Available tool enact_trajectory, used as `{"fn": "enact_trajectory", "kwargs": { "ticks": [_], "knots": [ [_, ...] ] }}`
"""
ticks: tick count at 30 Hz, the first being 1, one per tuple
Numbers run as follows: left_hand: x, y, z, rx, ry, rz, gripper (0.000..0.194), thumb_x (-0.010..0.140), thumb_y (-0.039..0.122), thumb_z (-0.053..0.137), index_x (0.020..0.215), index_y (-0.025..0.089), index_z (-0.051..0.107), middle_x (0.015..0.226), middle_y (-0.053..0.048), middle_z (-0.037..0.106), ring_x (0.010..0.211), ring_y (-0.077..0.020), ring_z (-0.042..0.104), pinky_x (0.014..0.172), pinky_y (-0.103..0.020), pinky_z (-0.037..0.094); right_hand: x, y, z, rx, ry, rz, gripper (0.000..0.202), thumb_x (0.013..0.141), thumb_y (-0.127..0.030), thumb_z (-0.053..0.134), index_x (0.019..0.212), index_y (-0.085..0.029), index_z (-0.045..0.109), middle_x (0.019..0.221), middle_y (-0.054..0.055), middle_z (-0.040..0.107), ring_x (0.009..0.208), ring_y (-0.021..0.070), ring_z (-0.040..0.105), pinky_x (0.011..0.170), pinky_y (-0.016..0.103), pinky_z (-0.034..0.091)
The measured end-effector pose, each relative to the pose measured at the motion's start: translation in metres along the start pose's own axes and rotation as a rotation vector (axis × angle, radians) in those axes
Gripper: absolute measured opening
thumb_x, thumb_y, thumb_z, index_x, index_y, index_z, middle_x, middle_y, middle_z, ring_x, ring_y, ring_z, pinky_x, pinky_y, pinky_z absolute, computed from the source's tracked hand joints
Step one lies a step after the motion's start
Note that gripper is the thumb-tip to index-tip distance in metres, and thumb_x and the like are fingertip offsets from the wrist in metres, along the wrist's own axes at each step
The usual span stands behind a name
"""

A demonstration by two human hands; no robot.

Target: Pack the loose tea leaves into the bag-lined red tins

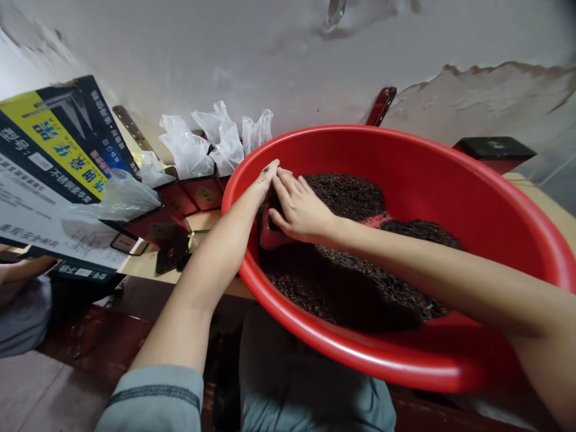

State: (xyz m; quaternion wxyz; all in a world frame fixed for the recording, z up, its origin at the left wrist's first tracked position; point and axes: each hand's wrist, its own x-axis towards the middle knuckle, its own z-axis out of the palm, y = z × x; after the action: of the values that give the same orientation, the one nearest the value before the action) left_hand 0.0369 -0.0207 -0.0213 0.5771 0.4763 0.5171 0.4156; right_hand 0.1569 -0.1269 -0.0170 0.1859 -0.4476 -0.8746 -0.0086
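Note:
A big red plastic basin (454,162) holds dark, thin dried leaves (342,195) that look like loose tea. At its left inner side a small red box (272,237) stands tilted, partly covered by my hands. My left hand (269,173) is at the upper end of this box, by the rim, with dark bits stuck to its back. Most of its fingers are hidden, so its grip does not show. My right hand (299,207) lies over the box with fingers stretched out and thumb apart, the fingertips meeting my left hand.
Left of the basin, several dark red boxes (173,201) with clear plastic bags (186,147) sticking out stand on a wooden board. A printed carton (58,180) leans beyond them. Another box (495,153) is behind the basin on the right. Part of another person's arm (27,267) shows at far left.

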Motion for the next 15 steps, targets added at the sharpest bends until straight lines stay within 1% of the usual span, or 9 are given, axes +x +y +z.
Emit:
{"fn": "enact_trajectory", "kwargs": {
  "ticks": [2, 4, 5, 7, 9, 11, 12, 13, 15],
  "knots": [
    [0.007, 0.003, -0.009, 0.024, -0.003, -0.092, 0.057, 0.104, 0.050, 0.031, 0.108, 0.014, 0.075, 0.089, -0.013, 0.079, 0.093, -0.0286, 0.076, 0.084, -0.037, 0.057, 0.007, -0.001, 0.004, 0.010, -0.060, -0.066, 0.082, 0.100, -0.051, 0.040, 0.158, 0.006, 0.032, 0.166, 0.030, 0.030, 0.157, 0.0405, 0.026, 0.127, 0.057, 0.024],
    [0.015, 0.005, -0.019, 0.056, 0.042, -0.154, 0.061, 0.105, 0.052, 0.026, 0.105, 0.014, 0.074, 0.091, -0.016, 0.079, 0.093, -0.0293, 0.076, 0.081, -0.038, 0.057, 0.013, -0.004, 0.007, -0.005, -0.086, -0.061, 0.077, 0.102, -0.050, 0.037, 0.154, 0.006, 0.040, 0.162, 0.030, 0.039, 0.153, 0.0396, 0.034, 0.126, 0.055, 0.026],
    [0.019, 0.006, -0.024, 0.066, 0.072, -0.152, 0.062, 0.104, 0.054, 0.026, 0.105, 0.014, 0.073, 0.094, -0.016, 0.079, 0.094, -0.0291, 0.076, 0.081, -0.038, 0.057, 0.015, -0.005, 0.007, -0.020, -0.086, -0.048, 0.074, 0.103, -0.049, 0.036, 0.153, 0.005, 0.043, 0.160, 0.029, 0.042, 0.151, 0.0399, 0.037, 0.125, 0.056, 0.027],
    [0.024, 0.007, -0.032, 0.074, 0.130, -0.110, 0.063, 0.103, 0.060, 0.027, 0.106, 0.015, 0.072, 0.096, -0.016, 0.079, 0.095, -0.0293, 0.075, 0.079, -0.038, 0.056, 0.018, -0.008, 0.007, -0.050, -0.081, -0.054, 0.074, 0.104, -0.052, 0.035, 0.154, 0.002, 0.044, 0.159, 0.027, 0.044, 0.148, 0.0419, 0.040, 0.124, 0.059, 0.028],
    [0.023, 0.008, -0.038, 0.070, 0.161, -0.072, 0.065, 0.101, 0.065, 0.028, 0.107, 0.016, 0.071, 0.097, -0.016, 0.079, 0.095, -0.0299, 0.075, 0.078, -0.038, 0.056, 0.019, -0.008, 0.005, -0.067, -0.092, -0.082, 0.075, 0.103, -0.059, 0.036, 0.157, -0.008, 0.044, 0.161, 0.022, 0.044, 0.144, 0.0439, 0.043, 0.119, 0.061, 0.032],
    [0.019, 0.010, -0.041, 0.073, 0.184, -0.036, 0.065, 0.100, 0.068, 0.030, 0.106, 0.017, 0.071, 0.098, -0.016, 0.079, 0.097, -0.0301, 0.074, 0.079, -0.039, 0.056, 0.020, -0.006, 0.003, -0.076, -0.112, -0.062, 0.071, 0.102, -0.063, 0.037, 0.157, -0.019, 0.048, 0.157, 0.019, 0.049, 0.137, 0.0447, 0.048, 0.110, 0.062, 0.040],
    [0.016, 0.011, -0.042, 0.083, 0.198, -0.023, 0.065, 0.099, 0.069, 0.030, 0.105, 0.018, 0.070, 0.100, -0.015, 0.079, 0.098, -0.0299, 0.074, 0.079, -0.039, 0.055, 0.020, -0.006, 0.002, -0.084, -0.115, -0.038, 0.068, 0.102, -0.064, 0.038, 0.154, -0.022, 0.052, 0.153, 0.020, 0.052, 0.134, 0.0447, 0.051, 0.106, 0.061, 0.043],
    [0.014, 0.012, -0.042, 0.096, 0.213, -0.013, 0.065, 0.099, 0.069, 0.030, 0.103, 0.019, 0.070, 0.101, -0.014, 0.079, 0.099, -0.0293, 0.074, 0.079, -0.039, 0.055, 0.021, -0.005, 0.001, -0.096, -0.107, -0.021, 0.066, 0.102, -0.063, 0.039, 0.150, -0.022, 0.056, 0.149, 0.021, 0.055, 0.131, 0.0446, 0.053, 0.103, 0.060, 0.045],
    [0.010, 0.014, -0.043, 0.115, 0.247, -0.003, 0.063, 0.099, 0.069, 0.029, 0.100, 0.020, 0.070, 0.100, -0.012, 0.079, 0.098, -0.0274, 0.074, 0.078, -0.038, 0.054, 0.022, -0.006, 0.002, -0.121, -0.080, -0.052, 0.063, 0.102, -0.060, 0.039, 0.142, -0.018, 0.063, 0.142, 0.024, 0.059, 0.128, 0.0438, 0.054, 0.102, 0.059, 0.045]
  ]
}}
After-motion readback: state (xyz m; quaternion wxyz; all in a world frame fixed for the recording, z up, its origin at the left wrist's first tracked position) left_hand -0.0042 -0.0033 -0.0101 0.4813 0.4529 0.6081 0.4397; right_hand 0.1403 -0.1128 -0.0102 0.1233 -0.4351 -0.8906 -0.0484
